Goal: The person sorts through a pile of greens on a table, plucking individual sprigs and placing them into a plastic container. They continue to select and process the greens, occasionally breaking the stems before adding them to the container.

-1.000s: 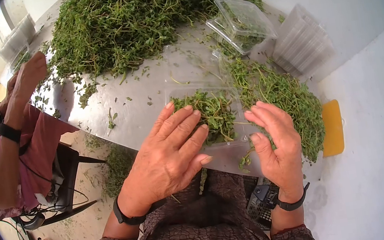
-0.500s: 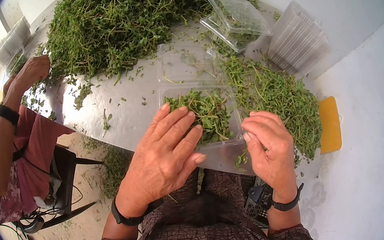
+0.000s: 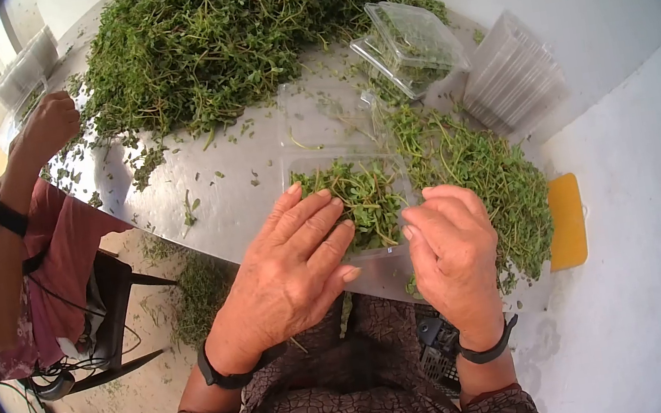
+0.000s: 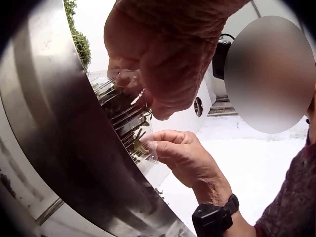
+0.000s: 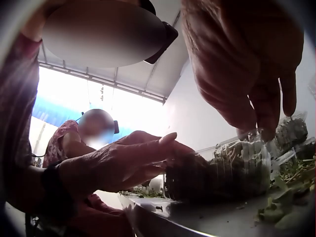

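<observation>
A clear plastic clamshell box (image 3: 385, 253) stands at the table's near edge, its lid (image 3: 310, 121) folded back flat behind it. Leafy green sprigs (image 3: 365, 197) fill the box. My left hand (image 3: 277, 277) lies over the box's left side, fingers straight and touching the greens. At the right side, my right hand (image 3: 459, 252) has thumb and forefinger together just inside the rim. The left wrist view shows a small leaf (image 4: 138, 144) at these fingertips, pinched against the box wall; the stem between them is hidden.
A big heap of greens (image 3: 198, 47) covers the back of the steel table (image 3: 198, 166). A smaller pile (image 3: 495, 175) lies to the right, with a filled box (image 3: 418, 46) and stacked empty boxes (image 3: 515, 75) behind. Another person (image 3: 41, 133) sits at the left.
My right hand has brought its thumb and fingers together and moved left from beside the box to its right rim. My left hand has stayed on the greens.
</observation>
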A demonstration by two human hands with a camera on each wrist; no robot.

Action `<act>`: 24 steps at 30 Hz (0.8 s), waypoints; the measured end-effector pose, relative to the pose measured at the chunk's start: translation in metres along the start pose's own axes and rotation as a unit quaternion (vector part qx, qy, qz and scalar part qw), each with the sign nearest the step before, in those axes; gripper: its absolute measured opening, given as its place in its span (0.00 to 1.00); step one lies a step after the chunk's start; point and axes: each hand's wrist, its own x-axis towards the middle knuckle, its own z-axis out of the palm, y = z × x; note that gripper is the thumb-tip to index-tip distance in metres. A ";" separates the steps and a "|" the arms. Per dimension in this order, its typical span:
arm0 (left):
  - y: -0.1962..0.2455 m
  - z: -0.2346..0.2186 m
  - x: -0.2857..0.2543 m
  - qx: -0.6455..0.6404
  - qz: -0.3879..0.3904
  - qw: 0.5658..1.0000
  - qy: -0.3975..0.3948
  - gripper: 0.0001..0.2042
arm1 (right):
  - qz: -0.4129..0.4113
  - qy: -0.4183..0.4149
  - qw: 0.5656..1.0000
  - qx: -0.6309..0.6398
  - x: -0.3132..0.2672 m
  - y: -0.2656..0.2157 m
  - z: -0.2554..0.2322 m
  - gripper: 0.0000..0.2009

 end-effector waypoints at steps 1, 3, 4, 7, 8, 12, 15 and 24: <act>0.000 0.000 0.000 -0.001 0.000 1.000 -0.002 0.21 | -0.002 -0.003 1.000 -0.004 0.001 -0.001 0.000 0.11; 0.001 0.001 0.000 -0.009 -0.011 1.000 0.000 0.20 | -0.011 -0.007 1.000 -0.005 0.003 -0.003 -0.001 0.11; 0.001 0.002 0.000 -0.016 -0.023 1.000 0.001 0.20 | -0.019 -0.011 1.000 -0.005 0.004 -0.004 -0.002 0.11; 0.002 0.002 -0.001 -0.018 -0.026 0.999 0.004 0.20 | -0.020 -0.021 1.000 -0.009 0.007 -0.005 -0.001 0.12; 0.002 0.002 0.000 -0.018 -0.027 0.999 0.004 0.20 | -0.020 -0.021 1.000 -0.008 0.008 -0.005 -0.001 0.12; 0.002 0.003 0.000 -0.016 -0.028 0.999 0.004 0.20 | -0.012 -0.031 0.997 0.076 0.009 0.000 0.001 0.12; 0.001 0.003 -0.001 -0.017 -0.031 0.999 0.005 0.20 | 0.037 -0.010 0.992 0.121 0.007 0.009 -0.006 0.13; 0.002 0.003 0.000 -0.022 -0.029 0.999 0.012 0.21 | 0.112 -0.012 0.985 0.129 -0.020 0.020 -0.006 0.14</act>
